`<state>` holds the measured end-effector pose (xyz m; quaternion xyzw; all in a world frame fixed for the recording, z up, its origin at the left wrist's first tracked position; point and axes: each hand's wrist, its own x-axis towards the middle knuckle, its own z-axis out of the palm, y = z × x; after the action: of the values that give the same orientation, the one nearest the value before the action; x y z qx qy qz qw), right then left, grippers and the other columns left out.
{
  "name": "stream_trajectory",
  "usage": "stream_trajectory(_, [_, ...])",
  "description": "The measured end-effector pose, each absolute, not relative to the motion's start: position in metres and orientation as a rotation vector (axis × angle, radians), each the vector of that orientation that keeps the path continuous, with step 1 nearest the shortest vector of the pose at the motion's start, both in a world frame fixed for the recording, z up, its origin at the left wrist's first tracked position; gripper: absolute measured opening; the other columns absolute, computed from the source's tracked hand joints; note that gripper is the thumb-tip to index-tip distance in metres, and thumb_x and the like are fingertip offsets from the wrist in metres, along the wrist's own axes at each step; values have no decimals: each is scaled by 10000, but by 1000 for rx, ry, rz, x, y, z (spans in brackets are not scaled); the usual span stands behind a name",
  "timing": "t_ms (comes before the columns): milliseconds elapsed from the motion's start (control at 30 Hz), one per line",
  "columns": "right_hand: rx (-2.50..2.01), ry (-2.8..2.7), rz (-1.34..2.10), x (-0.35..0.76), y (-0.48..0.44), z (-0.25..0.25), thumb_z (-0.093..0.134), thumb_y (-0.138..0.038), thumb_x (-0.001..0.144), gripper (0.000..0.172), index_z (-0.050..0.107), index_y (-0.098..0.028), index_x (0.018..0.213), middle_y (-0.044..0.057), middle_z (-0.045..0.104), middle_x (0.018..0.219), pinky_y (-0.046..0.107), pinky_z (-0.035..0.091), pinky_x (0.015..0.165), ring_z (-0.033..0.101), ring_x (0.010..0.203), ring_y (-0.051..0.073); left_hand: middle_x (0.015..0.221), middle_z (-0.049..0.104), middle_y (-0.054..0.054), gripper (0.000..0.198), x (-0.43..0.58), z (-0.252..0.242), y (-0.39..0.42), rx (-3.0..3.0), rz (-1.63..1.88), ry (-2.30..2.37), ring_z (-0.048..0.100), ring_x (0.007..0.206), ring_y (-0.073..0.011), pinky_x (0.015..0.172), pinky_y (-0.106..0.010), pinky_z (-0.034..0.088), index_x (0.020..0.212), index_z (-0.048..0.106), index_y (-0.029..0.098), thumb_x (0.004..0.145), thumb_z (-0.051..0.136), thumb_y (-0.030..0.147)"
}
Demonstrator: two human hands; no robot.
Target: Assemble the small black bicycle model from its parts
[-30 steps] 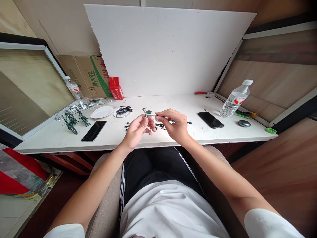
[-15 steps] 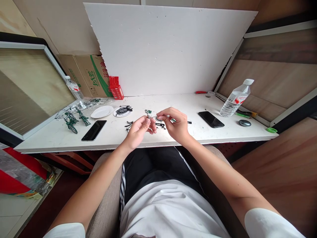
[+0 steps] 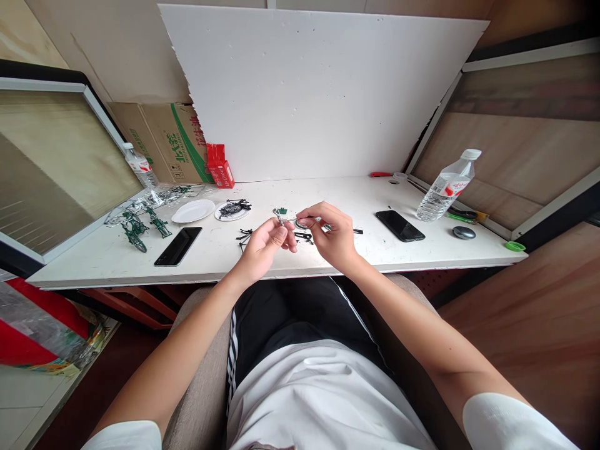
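Over the table's front edge, my left hand (image 3: 263,247) is closed, thumb against fingers, around a small slim greyish part (image 3: 279,216) that sticks up past the fingertips. My right hand (image 3: 334,236) faces it in a pinch, its fingertips a short way from that part. What the right fingers grip is too small to name; a thin piece seems to run between the two hands. Black plastic pieces (image 3: 304,237) lie on the table just beyond and between the hands. More black pieces (image 3: 244,235) are to the left, and a small green piece (image 3: 282,210) rests behind.
On the left are green model bicycles (image 3: 135,232), a phone (image 3: 179,246), a white plate (image 3: 193,211) and another plate holding black parts (image 3: 235,208). Rightward stand a second phone (image 3: 400,225), a water bottle (image 3: 447,186) and a dark round lid (image 3: 464,232). A white board (image 3: 328,94) backs the table.
The small part in my left hand has tilted to the left at its top. Both hands stay in nearly the same place.
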<state>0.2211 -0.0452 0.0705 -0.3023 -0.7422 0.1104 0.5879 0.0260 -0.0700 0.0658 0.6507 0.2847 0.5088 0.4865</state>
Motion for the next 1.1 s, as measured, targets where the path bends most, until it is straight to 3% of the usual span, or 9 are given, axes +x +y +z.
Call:
stream_trajectory(267, [-561,-1888,224,231,-32,63,506,-149,1032,309,798,-238,985,73,788,948,368,625,757,754,879,206,877,658,-35,420,21,53,-58,1681,1140,756,662,807,-179,872,-367,525,1128,621,174,1020,649,580])
stream_trajectory(500, [-454,-1910,141,253,-40,51,556,-118,1042,300,821,-260,1057,62,819,948,383,649,770,784,893,213,910,620,-56,412,26,47,-68,1937,1106,738,579,839,-187,817,-344,490,1124,651,184,1123,420,525])
stream_trajectory(700, [-375,-1981,56,261,-56,62,612,-146,1053,271,808,-280,1184,51,826,942,354,666,749,805,891,211,1047,693,-108,341,28,60,-80,2128,1122,731,659,924,-205,855,-345,536,1019,657,178,1132,421,396])
stream_trajectory(833, [-285,-1998,-102,261,-66,76,576,-78,1050,319,785,-252,1217,43,815,912,283,635,676,797,830,176,1022,700,-111,317,26,68,-85,2271,1189,684,679,993,-228,902,-363,551,955,652,179,1128,424,316])
stream_trajectory(1100, [-294,-1930,-146,263,-80,97,602,-26,1008,327,797,-247,1149,47,794,878,291,631,668,772,783,180,1152,733,-121,251,29,82,-101,2391,1308,551,695,1127,-232,975,-376,555,1158,653,187,1122,405,188])
